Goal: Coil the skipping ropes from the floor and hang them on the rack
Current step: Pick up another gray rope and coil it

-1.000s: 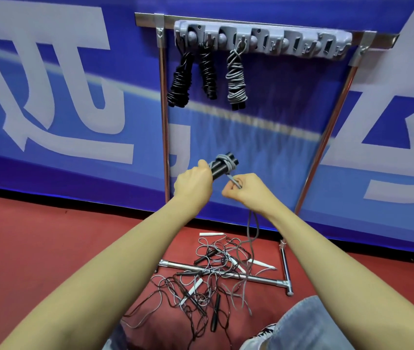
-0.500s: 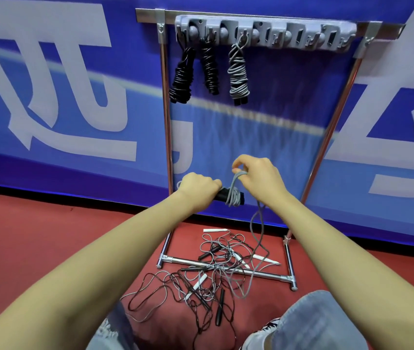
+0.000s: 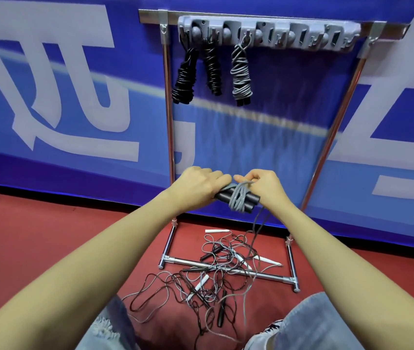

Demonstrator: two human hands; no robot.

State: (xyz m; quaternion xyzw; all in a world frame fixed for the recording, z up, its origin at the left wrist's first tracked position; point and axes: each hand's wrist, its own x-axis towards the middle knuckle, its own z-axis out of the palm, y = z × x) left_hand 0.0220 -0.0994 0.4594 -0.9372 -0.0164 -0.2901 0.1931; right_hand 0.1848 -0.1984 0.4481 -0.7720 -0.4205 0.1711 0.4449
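My left hand grips the two black handles of a grey skipping rope, held level in front of the rack. Grey cord is wound in several turns round the handles. My right hand pinches the cord just above the wraps, and the loose grey tail hangs from it to the floor. On the rack's grey hook bar hang two black coiled ropes and one grey coiled rope, all at its left end.
A tangle of black and grey ropes with black and white handles lies on the red floor over the rack's chrome base bar. The rack's uprights stand before a blue wall banner. My knees in jeans are below.
Both hands have dropped lower and come closer together. My right hand has laid more grey turns round the handles, and the handles have turned level.
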